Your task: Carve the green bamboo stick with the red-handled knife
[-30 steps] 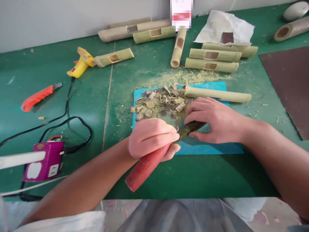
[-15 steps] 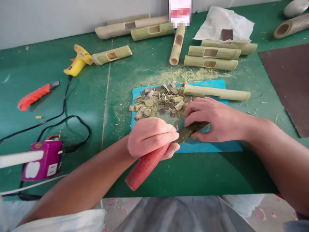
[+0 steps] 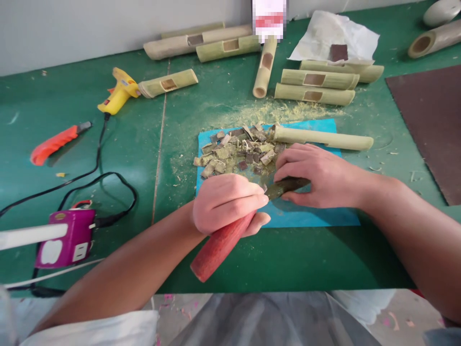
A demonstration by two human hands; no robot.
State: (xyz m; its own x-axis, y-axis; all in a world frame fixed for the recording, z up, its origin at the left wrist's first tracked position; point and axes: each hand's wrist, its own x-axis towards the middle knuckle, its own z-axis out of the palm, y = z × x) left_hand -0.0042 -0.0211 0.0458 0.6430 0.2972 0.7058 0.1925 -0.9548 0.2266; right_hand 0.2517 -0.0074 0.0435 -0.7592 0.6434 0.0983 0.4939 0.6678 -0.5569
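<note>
My left hand point(image 3: 230, 202) is closed around a tool with a red wooden handle point(image 3: 221, 247). Its working end is hidden by the fingers. My right hand point(image 3: 311, 175) grips a dark greenish-brown strip point(image 3: 288, 186) between thumb and fingers. The strip's left end meets the fingertips of my left hand, low over a blue sheet point(image 3: 309, 217). A heap of bamboo chips and brown scraps point(image 3: 225, 153) lies on the sheet, just beyond my hands. Behind my right hand, a pale bamboo tube point(image 3: 324, 137) rests partly on the sheet.
Several bamboo tubes with cut windows point(image 3: 315, 94) lie at the back, near white paper point(image 3: 333, 36). To the left are a yellow glue gun point(image 3: 120, 93), an orange utility knife point(image 3: 57, 142) and a purple power block point(image 3: 66, 238) with black cables. A brown sheet point(image 3: 435, 110) lies right.
The strip has tilted flatter, and its left end sits slightly higher in view. My right thumb has shifted a little up and left. My left hand keeps its grip on the red handle.
</note>
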